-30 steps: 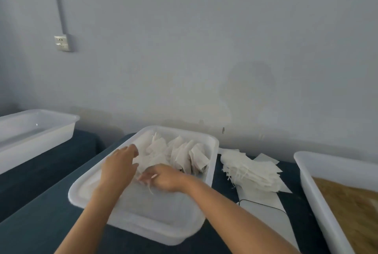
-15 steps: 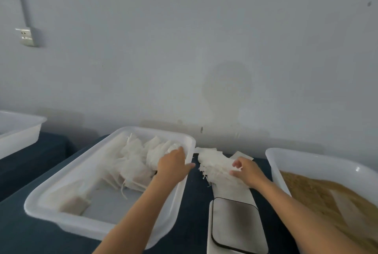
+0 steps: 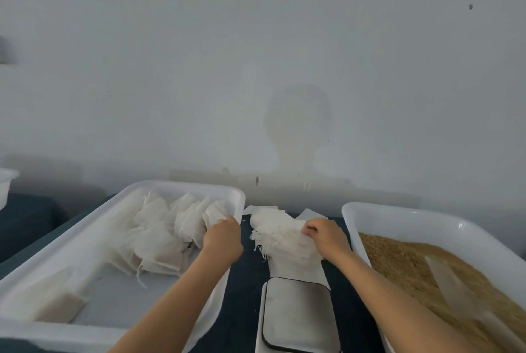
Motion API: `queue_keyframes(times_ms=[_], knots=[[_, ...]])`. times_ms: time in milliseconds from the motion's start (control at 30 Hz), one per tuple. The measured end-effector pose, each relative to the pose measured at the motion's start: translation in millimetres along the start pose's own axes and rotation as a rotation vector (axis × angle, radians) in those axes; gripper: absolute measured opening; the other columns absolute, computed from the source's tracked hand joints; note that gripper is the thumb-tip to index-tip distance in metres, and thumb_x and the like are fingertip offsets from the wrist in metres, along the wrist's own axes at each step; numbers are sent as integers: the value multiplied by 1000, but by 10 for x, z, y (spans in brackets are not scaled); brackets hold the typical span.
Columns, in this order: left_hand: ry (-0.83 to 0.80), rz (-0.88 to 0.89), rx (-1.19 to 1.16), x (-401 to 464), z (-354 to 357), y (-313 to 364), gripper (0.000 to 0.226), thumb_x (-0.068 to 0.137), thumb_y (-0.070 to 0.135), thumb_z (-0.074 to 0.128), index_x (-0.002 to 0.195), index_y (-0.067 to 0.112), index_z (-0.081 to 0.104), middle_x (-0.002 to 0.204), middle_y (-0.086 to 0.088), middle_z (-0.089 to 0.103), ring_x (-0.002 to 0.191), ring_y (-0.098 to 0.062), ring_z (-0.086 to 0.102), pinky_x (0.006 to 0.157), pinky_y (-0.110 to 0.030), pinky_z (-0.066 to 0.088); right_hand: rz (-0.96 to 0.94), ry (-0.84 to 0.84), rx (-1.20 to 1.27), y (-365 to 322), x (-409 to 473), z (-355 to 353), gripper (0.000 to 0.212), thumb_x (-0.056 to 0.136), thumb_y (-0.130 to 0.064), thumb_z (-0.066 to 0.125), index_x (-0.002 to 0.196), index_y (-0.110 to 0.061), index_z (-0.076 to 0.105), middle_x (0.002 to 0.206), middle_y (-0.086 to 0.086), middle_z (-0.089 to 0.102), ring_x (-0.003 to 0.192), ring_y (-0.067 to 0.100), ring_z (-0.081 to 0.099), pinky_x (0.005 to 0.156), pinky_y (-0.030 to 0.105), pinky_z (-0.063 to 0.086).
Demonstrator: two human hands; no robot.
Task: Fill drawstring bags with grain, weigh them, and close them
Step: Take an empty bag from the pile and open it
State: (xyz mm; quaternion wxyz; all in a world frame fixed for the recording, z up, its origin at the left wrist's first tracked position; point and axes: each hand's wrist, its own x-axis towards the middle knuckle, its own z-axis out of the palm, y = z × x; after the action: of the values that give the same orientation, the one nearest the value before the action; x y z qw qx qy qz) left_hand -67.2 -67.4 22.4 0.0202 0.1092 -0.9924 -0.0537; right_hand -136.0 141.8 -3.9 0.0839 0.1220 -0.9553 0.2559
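Between the two tubs, my right hand [image 3: 327,234] fingers pinch the empty bag stack's [image 3: 280,234] top-right edge; left hand [image 3: 223,239] curls on the filled bags [image 3: 182,224].

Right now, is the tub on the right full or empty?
Partly full: brown grain covers the floor of the right tub, its white walls bare above.

White drawstring bags [image 3: 281,236] stacked flat, apparently empty
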Motion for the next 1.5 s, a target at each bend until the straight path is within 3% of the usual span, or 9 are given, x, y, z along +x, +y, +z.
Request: queue_keyframes(times_ms=[167, 300, 400, 667, 833, 1033, 1233, 1367, 1500], knots=[[21, -2, 17, -15, 16, 33, 34, 89, 8, 49, 121, 4, 40, 123, -11, 53, 111, -24, 57, 81, -23, 44, 12, -126, 24, 68, -33, 18, 34, 97, -30, 48, 67, -17, 58, 78, -5, 60, 73, 15, 54, 62, 26, 38], [5, 36, 3, -30, 49, 7, 32, 87, 8, 51, 118, 4, 40, 119, -11, 52, 106, -25, 57, 80, -24, 44, 31, -200, 19, 49, -10, 43, 23, 97, -27, 49, 114, -15, 60, 122, 3, 57, 107, 19, 56, 87, 29, 44], [5, 62, 16, -51, 58, 4, 30, 86, 6, 49, 115, 6, 41, 117, -10, 53, 103, -24, 58, 73, -23, 40, 47, -287, -65, 80, 36, 74, 50, 88, -26, 65, 132, -17, 43, 134, 5, 44, 117, 22, 50, 89, 28, 43], [121, 81, 209, 18, -141, 171, 47, 95, 41, 45, 128, 7, 37, 130, -8, 47, 120, -24, 48, 89, -28, 41, 28, -224, -141, 98, 163, 133, 33, 95, -17, 52, 126, -10, 44, 132, 8, 44, 114, 25, 51, 91, 30, 41], [272, 209, 149, 237, -224, 632, 34, 96, 26, 43, 123, 7, 37, 125, -8, 49, 116, -24, 47, 74, -27, 34, 22, -306, -283, 38, 246, 180, 43, 91, -6, 46, 132, -9, 34, 130, 13, 42, 111, 31, 52, 83, 36, 44], [100, 248, 94, 425, -23, 885, 32, 91, 12, 47, 122, 7, 42, 124, -10, 52, 114, -27, 50, 86, -34, 48, -74, -205, -397, 54, 312, 257, 30, 91, 1, 36, 118, -4, 46, 118, 15, 54, 106, 30, 54, 78, 34, 40], [73, 251, -70, 515, 193, 822, 38, 93, 12, 44, 131, 12, 40, 130, -8, 49, 118, -25, 46, 92, -36, 46, 14, 65, 13, 93, 358, 103, 18, 92, -7, 51, 108, -14, 57, 101, 1, 61, 90, 16, 57, 71, 23, 40], [158, 186, -519, 512, 127, 855, 31, 98, 31, 42, 124, 13, 45, 121, -3, 53, 111, -23, 51, 86, -33, 42, 61, 127, 412, 4, 365, -340, 22, 86, -4, 65, 107, -5, 62, 93, 4, 63, 84, 14, 57, 74, 22, 46], [129, 256, -871, 421, -124, 1037, 26, 93, 37, 54, 88, 11, 54, 80, 1, 52, 73, -16, 49, 66, -27, 34, 77, 108, 769, -16, 145, -902, 17, 86, 1, 62, 102, -6, 65, 88, 5, 61, 76, 13, 61, 57, 19, 56]])
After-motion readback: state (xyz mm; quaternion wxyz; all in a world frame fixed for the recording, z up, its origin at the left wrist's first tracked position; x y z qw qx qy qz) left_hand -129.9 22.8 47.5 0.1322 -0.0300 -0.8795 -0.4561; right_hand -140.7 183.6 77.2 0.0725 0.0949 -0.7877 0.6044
